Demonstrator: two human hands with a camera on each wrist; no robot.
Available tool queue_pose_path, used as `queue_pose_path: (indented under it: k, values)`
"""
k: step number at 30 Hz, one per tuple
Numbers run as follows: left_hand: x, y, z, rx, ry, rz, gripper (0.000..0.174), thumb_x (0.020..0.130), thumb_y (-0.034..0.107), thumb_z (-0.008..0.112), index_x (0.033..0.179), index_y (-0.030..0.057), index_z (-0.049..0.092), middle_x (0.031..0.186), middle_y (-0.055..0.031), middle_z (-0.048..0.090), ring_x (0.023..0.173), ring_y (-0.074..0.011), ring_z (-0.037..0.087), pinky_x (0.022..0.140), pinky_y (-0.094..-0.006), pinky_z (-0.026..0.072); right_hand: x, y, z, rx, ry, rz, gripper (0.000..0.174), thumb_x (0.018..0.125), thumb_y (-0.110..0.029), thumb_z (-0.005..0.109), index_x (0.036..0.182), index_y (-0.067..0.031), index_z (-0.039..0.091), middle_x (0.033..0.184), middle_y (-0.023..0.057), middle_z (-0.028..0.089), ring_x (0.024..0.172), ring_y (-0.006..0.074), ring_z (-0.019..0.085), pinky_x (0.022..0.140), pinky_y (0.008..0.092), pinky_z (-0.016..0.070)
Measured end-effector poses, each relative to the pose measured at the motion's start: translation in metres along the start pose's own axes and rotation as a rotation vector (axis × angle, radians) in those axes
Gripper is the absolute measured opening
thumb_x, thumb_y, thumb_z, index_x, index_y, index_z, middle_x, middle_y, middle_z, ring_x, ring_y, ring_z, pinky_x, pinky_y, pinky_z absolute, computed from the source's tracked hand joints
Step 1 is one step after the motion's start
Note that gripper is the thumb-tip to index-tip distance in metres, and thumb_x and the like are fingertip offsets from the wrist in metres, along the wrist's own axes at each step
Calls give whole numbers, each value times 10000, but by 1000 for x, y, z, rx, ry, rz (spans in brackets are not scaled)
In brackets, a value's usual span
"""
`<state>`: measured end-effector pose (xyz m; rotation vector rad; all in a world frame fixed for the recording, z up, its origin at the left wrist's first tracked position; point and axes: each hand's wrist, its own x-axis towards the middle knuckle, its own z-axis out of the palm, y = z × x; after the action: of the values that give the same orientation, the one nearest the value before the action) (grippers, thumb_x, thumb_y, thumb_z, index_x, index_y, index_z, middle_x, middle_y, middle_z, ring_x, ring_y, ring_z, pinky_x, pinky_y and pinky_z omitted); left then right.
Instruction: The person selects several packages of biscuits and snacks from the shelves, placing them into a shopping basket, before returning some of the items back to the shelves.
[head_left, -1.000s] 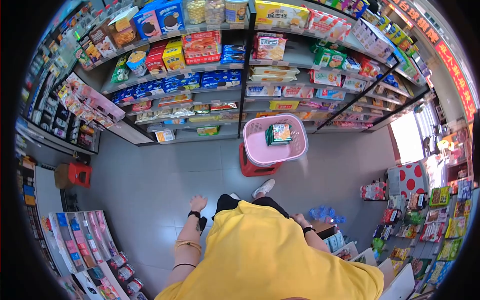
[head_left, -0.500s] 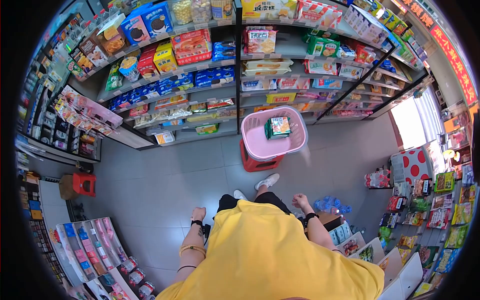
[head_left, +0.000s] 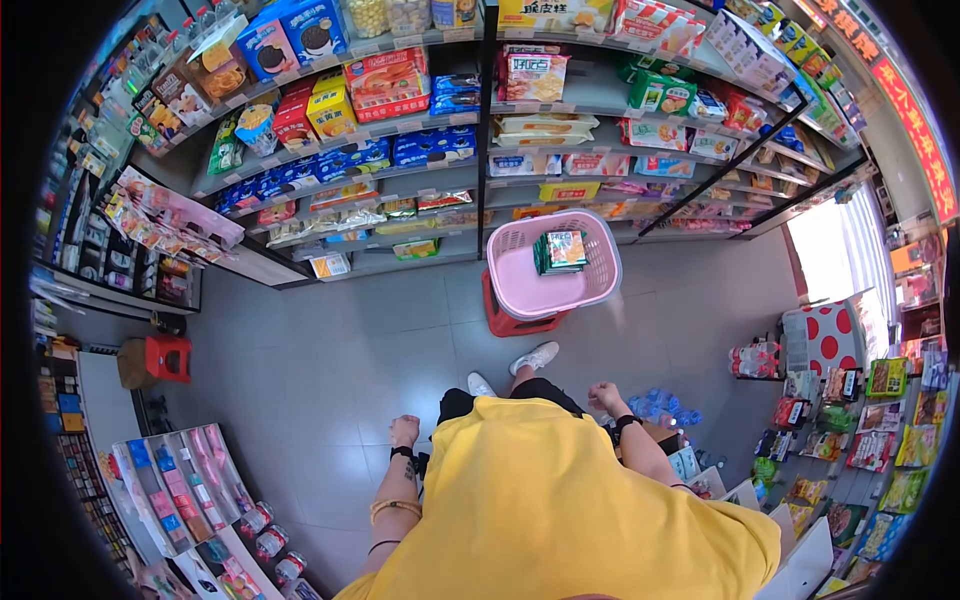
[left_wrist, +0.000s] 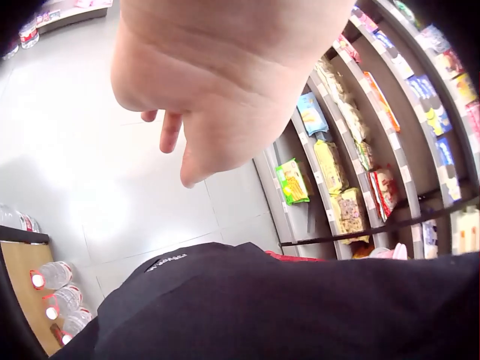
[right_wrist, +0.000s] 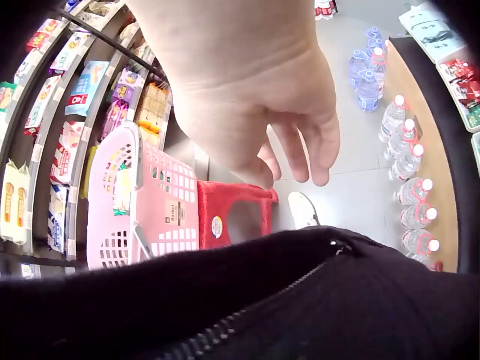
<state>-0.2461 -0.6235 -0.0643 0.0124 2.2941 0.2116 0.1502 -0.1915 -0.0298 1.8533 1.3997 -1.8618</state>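
My left hand [head_left: 404,431] hangs at my left side with nothing in it. Its fingers [left_wrist: 171,131] droop loosely over the floor in the left wrist view. On the other side, my right hand [head_left: 604,396] is held a little forward of the hip, also bare. The right wrist view shows its fingers [right_wrist: 296,154] relaxed and apart. Ahead of me a pink basket [head_left: 512,285] sits on a red stool [head_left: 508,322], apart from both hands. Inside it lies a stack of green packets [head_left: 562,252] with a picture on top.
A shelf unit [head_left: 390,180] with boxed and bagged snacks stands behind the basket. Blue-tinted bottles [head_left: 662,406] stand on the floor to my right, near a low display [head_left: 700,480]. Another red stool [head_left: 168,357] and a slanted rack [head_left: 185,480] are on the left.
My right hand has come forward from beside my hip, while the left has drawn back slightly. Both shoes now show more fully. The basket and its packets stay as they were.
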Motion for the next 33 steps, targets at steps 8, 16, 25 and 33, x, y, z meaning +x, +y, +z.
queue_pose_path:
  k: [8,16,25,33]
  values:
    - [23,38,-6,-44,146,169,182,834,360,644,921,240,750,1198,-125,589,1172,-338,485,1011,-450,389,16,-79,2,-82,3,-82,271,802,-141,665,1059,-90,594,873,33,678,676,166,683,564,291,514]
    - [25,40,-12,-54,184,96,175,775,362,692,828,211,763,1159,-124,617,1159,-349,495,1001,-433,402,38,-100,6,-113,-16,-69,271,804,-135,654,1063,-85,593,895,46,674,684,173,679,569,294,512]
    - [-6,18,-8,-100,99,23,199,666,362,788,762,194,739,1072,-126,654,1117,-360,514,1001,-418,402,33,-96,5,-104,-11,-69,269,779,-122,684,1029,-83,595,853,59,669,640,176,664,536,297,516]
    - [-11,5,-16,-149,88,50,224,697,228,790,874,134,692,886,-72,696,900,-237,645,845,-362,504,13,-64,6,-56,14,-67,289,792,-108,667,1068,-82,587,883,44,673,669,160,674,538,275,504]
